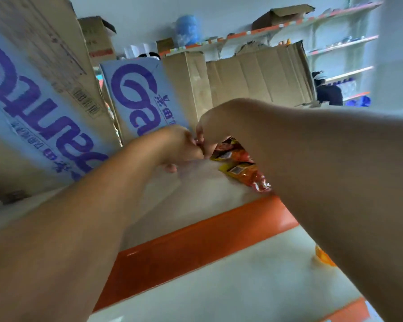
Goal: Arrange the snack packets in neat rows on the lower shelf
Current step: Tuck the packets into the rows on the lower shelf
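Your right hand (211, 135) has its fingers curled and pinches a sliver of red wrapper (198, 142). Your left hand (180, 147) meets it knuckle to knuckle, fingers curled too. The blur hides whether the left hand has hold of the wrapper.

Just to the right of both hands, two snack packets lie flat on the shelf (196, 196): a far packet (230, 152) and a near packet (249, 174), both red and yellow. Your right forearm (335, 182) covers their right ends, so there may be more under it.

An orange strip (196, 235) edges this shelf. Below it is a second shelf board (242, 287) with an orange scrap (323, 257) beside your arm.

Behind your hands stand two blue-and-white cartons with purple lettering, a large carton (33, 101) on the left and a smaller carton (144, 96) at the middle. Brown cardboard (258, 75) closes off the back. Beyond it, another person (328, 91) stands by wall shelves (342, 44).
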`<state>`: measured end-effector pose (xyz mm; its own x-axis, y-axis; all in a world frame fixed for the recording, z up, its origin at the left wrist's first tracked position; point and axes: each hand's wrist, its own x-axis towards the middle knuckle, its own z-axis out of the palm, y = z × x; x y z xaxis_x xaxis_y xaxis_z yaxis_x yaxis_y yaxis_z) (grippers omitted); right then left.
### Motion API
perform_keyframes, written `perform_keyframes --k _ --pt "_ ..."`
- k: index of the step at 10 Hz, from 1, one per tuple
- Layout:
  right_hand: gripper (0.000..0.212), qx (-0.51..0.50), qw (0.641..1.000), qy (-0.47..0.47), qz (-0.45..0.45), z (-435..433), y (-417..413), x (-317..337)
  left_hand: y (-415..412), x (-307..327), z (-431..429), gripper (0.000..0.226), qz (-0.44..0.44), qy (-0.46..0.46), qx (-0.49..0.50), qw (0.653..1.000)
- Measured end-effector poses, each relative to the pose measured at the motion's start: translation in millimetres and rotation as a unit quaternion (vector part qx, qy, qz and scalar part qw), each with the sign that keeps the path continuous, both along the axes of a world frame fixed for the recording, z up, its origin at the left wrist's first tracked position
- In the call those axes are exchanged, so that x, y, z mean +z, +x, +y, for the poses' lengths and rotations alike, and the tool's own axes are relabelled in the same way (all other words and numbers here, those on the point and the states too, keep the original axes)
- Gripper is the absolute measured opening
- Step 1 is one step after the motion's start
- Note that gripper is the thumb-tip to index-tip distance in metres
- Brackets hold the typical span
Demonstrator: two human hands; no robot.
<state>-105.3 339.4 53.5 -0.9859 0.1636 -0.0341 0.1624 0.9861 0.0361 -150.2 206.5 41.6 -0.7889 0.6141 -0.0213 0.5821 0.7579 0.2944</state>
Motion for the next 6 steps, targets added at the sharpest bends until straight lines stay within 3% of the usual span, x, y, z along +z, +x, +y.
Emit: perform_keyframes --k 2,4,6 --pt "0.019 0.013 0.999 -0.026 0.046 2.4 -24.6 -9.0 -7.8 -7.8 -3.1 0.028 0.041 -0.010 -0.016 0.999" --pt "0.017 0.037 0.993 -0.065 0.094 -0.2 -20.4 -9.9 -16.4 -9.5 -2.9 0.031 0.087 -0.014 -0.015 0.996" --pt "0.005 0.049 0.954 -0.193 0.223 0.3 -6.0 -5.7 -22.8 -8.1 -8.2 0.026 0.127 0.044 0.000 0.991"
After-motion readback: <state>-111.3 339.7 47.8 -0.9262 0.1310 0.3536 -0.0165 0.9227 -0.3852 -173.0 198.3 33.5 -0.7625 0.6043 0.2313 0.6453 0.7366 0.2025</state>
